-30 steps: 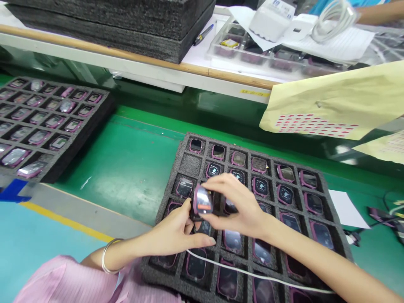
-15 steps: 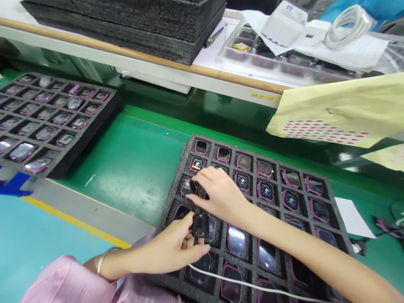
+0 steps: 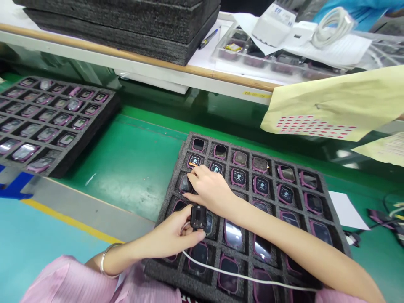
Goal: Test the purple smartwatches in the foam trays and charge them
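My left hand [image 3: 181,235] grips a small black square device [image 3: 198,216] by its sides, thumb below it. A white cable [image 3: 240,275] runs from beneath this hand across the foam tray. My right hand [image 3: 211,187] reaches in from the right, just above the device. Its thumb and fingers close around a dark piece at a left-side compartment; the fingers hide most of it. Under both hands lies a black foam tray [image 3: 225,141] of square watch cases with pink-purple frames. Several screens are lit, such as the watch [image 3: 238,177] right of my right hand.
A second foam tray [image 3: 91,141] of watch cases stands at the left on the green mat. Behind is a shelf with stacked black foam [image 3: 126,29], a clear parts box [image 3: 224,52] and a coiled white cable [image 3: 331,27]. Yellow paper [image 3: 315,105] hangs from the shelf edge.
The black device in my left hand has moved slightly up, closer to my right hand. My right hand's fingers have drawn in more. The whole view has shifted a little.
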A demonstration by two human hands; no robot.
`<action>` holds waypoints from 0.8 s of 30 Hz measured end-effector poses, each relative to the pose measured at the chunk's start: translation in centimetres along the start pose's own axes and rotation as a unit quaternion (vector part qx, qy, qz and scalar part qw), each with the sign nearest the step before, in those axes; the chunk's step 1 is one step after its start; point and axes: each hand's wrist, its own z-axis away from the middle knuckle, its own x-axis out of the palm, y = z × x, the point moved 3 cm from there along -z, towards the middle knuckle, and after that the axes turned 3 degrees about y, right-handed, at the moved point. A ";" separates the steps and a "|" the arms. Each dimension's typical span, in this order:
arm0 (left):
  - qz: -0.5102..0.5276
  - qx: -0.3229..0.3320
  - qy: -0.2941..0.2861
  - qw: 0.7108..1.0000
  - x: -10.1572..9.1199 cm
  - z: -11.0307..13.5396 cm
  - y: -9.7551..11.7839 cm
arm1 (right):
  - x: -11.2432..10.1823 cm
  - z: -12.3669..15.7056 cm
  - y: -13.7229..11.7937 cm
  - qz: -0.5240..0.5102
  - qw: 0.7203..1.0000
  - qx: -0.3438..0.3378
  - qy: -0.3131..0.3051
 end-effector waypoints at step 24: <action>0.042 0.018 0.073 0.996 -0.3 -0.6 0.5 | -1.6 6.7 -2.2 -0.115 0.988 -0.070 0.076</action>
